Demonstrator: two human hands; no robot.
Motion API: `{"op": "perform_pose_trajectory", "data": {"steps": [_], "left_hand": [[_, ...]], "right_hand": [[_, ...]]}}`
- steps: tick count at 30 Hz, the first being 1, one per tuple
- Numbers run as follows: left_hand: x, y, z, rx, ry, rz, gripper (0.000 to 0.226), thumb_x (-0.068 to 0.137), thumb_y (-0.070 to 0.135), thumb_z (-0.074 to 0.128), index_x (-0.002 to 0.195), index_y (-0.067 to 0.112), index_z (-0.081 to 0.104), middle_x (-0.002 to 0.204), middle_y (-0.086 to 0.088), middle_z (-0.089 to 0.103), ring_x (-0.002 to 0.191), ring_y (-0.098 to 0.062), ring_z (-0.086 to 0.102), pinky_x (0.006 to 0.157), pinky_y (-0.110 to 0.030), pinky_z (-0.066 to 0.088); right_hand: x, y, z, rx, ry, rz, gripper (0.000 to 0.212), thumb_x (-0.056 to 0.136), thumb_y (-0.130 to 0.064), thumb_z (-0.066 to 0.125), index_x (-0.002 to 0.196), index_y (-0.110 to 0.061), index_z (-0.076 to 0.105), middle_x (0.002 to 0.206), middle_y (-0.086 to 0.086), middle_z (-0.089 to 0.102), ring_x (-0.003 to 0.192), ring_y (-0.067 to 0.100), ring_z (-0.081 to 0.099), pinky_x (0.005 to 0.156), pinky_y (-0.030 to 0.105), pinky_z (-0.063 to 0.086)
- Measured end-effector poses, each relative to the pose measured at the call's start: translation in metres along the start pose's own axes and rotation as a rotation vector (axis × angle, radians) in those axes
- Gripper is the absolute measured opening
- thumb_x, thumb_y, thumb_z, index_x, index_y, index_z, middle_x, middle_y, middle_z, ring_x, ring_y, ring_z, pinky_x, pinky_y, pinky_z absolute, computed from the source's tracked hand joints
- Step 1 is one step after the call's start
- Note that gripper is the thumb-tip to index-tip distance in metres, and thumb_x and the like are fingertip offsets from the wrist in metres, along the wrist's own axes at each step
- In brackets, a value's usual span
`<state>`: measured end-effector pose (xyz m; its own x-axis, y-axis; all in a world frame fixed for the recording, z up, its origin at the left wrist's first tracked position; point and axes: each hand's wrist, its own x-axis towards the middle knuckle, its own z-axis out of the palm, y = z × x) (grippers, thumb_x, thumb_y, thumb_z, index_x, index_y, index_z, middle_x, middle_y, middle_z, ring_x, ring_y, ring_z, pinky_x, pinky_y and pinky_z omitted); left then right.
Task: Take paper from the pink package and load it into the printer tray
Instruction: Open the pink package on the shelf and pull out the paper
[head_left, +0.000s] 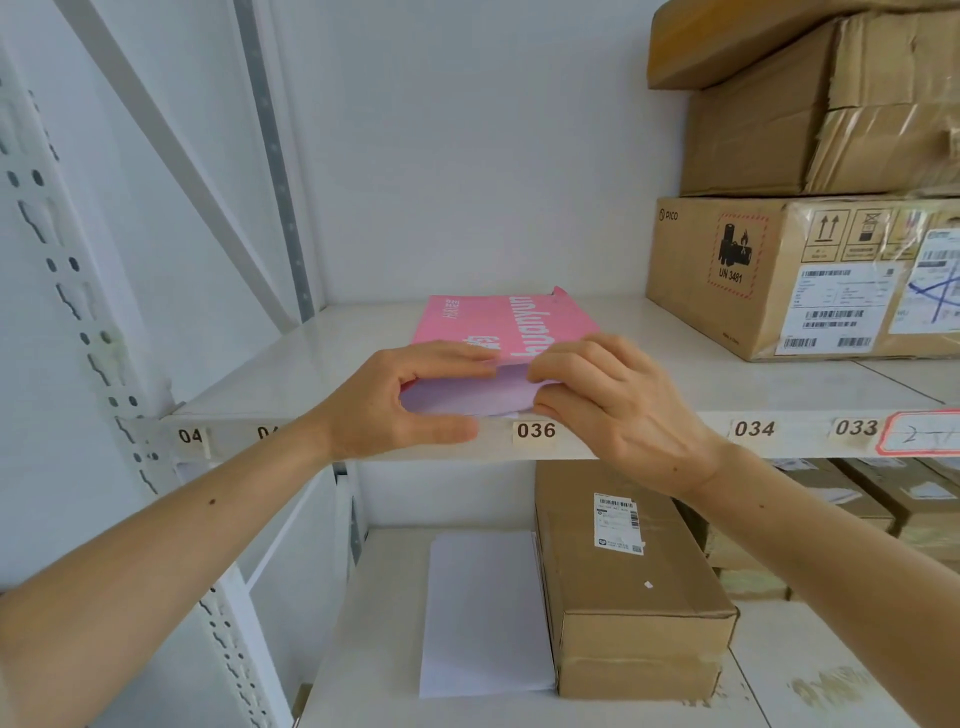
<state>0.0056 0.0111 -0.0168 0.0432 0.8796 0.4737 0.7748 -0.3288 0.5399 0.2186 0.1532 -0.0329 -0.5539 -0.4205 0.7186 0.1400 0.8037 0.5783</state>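
Hands, left (410, 400) and right (613, 395), pinch the pink package (514, 325) open end between them.

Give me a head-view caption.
Left hand and right hand open pink paper package on white metal shelf.

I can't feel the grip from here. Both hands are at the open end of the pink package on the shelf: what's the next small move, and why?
Probably draw the paper toward you, out of the pink package. The left hand and right hand already pinch its open end at the shelf edge, and the sheets are exposed there.
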Motion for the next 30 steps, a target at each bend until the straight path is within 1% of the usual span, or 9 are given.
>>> {"op": "perform_pose_trajectory", "data": {"steps": [3, 5, 8, 15, 18, 21, 24, 27, 30], "left_hand": [[-0.010, 0.005, 0.005, -0.163, 0.187, -0.019, 0.034, 0.083, 0.035, 0.060, 0.107, 0.014, 0.073, 0.126, 0.003, 0.066, 0.124, -0.008, 0.055, 0.100, -0.018, 0.039], [-0.017, 0.005, 0.010, -0.227, 0.330, -0.064, 0.033, 0.087, 0.035, 0.058, 0.106, 0.013, 0.074, 0.120, 0.003, 0.070, 0.122, -0.009, 0.058, 0.101, -0.022, 0.040], [-0.026, 0.008, 0.019, -0.261, 0.436, -0.135, 0.021, 0.093, 0.020, 0.059, 0.108, 0.012, 0.073, 0.119, 0.002, 0.070, 0.119, -0.008, 0.059, 0.103, -0.023, 0.040], [-0.042, 0.023, 0.041, -0.389, 0.658, -0.289, 0.028, 0.089, 0.013, 0.066, 0.117, 0.011, 0.067, 0.122, -0.003, 0.067, 0.108, -0.006, 0.061, 0.087, -0.010, 0.046], [-0.049, 0.032, 0.047, -0.352, 0.760, -0.381, 0.026, 0.088, 0.017, 0.068, 0.113, 0.017, 0.064, 0.114, 0.003, 0.063, 0.093, 0.009, 0.061, 0.071, -0.005, 0.046], [-0.053, 0.040, 0.046, -0.454, 0.893, -0.561, 0.023, 0.087, 0.017, 0.067, 0.107, 0.013, 0.056, 0.097, 0.001, 0.058, 0.086, -0.011, 0.059, 0.070, -0.021, 0.049], [-0.059, 0.048, 0.043, -0.744, 0.696, -0.760, 0.015, 0.093, 0.024, 0.059, 0.093, 0.009, 0.060, 0.080, -0.003, 0.065, 0.076, -0.022, 0.062, 0.067, -0.034, 0.057], [-0.065, 0.054, 0.041, -1.040, 0.465, -0.853, 0.036, 0.095, 0.039, 0.054, 0.110, 0.007, 0.064, 0.090, -0.009, 0.068, 0.086, -0.028, 0.067, 0.077, -0.042, 0.061], [-0.071, 0.059, 0.043, -1.178, 0.358, -0.865, 0.036, 0.096, 0.028, 0.054, 0.124, 0.006, 0.059, 0.100, -0.010, 0.068, 0.092, -0.028, 0.067, 0.072, -0.042, 0.062]], "right_hand": [[-0.004, -0.006, -0.007, 0.036, -0.003, 0.025, 0.014, 0.089, -0.001, 0.061, 0.076, -0.002, 0.068, 0.092, 0.011, 0.071, 0.079, 0.029, 0.066, 0.071, 0.038, 0.051], [-0.007, -0.009, -0.010, 0.055, -0.022, 0.035, 0.015, 0.089, -0.001, 0.061, 0.077, -0.002, 0.068, 0.090, 0.010, 0.070, 0.071, 0.029, 0.065, 0.063, 0.040, 0.051], [-0.013, -0.014, -0.014, 0.080, -0.046, 0.045, 0.018, 0.093, -0.004, 0.058, 0.078, -0.003, 0.067, 0.089, 0.009, 0.070, 0.068, 0.028, 0.063, 0.061, 0.040, 0.051], [-0.018, -0.027, -0.024, 0.117, -0.040, 0.070, 0.021, 0.095, -0.007, 0.056, 0.078, -0.003, 0.068, 0.090, 0.009, 0.070, 0.064, 0.030, 0.062, 0.059, 0.040, 0.050], [-0.021, -0.034, -0.032, 0.126, -0.061, 0.094, 0.022, 0.095, -0.009, 0.054, 0.079, -0.003, 0.069, 0.091, 0.009, 0.071, 0.064, 0.029, 0.062, 0.058, 0.040, 0.050], [-0.022, -0.041, -0.041, 0.139, -0.073, 0.142, 0.025, 0.095, -0.010, 0.052, 0.079, -0.002, 0.069, 0.092, 0.010, 0.071, 0.063, 0.029, 0.063, 0.058, 0.040, 0.051], [-0.025, -0.050, -0.049, 0.143, -0.077, 0.198, 0.026, 0.095, -0.011, 0.051, 0.080, -0.002, 0.069, 0.092, 0.009, 0.070, 0.062, 0.028, 0.062, 0.058, 0.039, 0.051], [-0.029, -0.063, -0.056, 0.166, -0.096, 0.237, 0.021, 0.093, -0.009, 0.055, 0.079, -0.003, 0.069, 0.093, 0.008, 0.070, 0.063, 0.027, 0.061, 0.059, 0.038, 0.051], [-0.031, -0.076, -0.064, 0.184, -0.137, 0.281, 0.015, 0.091, -0.008, 0.059, 0.081, -0.004, 0.069, 0.094, 0.007, 0.069, 0.064, 0.025, 0.061, 0.061, 0.038, 0.051]]}}
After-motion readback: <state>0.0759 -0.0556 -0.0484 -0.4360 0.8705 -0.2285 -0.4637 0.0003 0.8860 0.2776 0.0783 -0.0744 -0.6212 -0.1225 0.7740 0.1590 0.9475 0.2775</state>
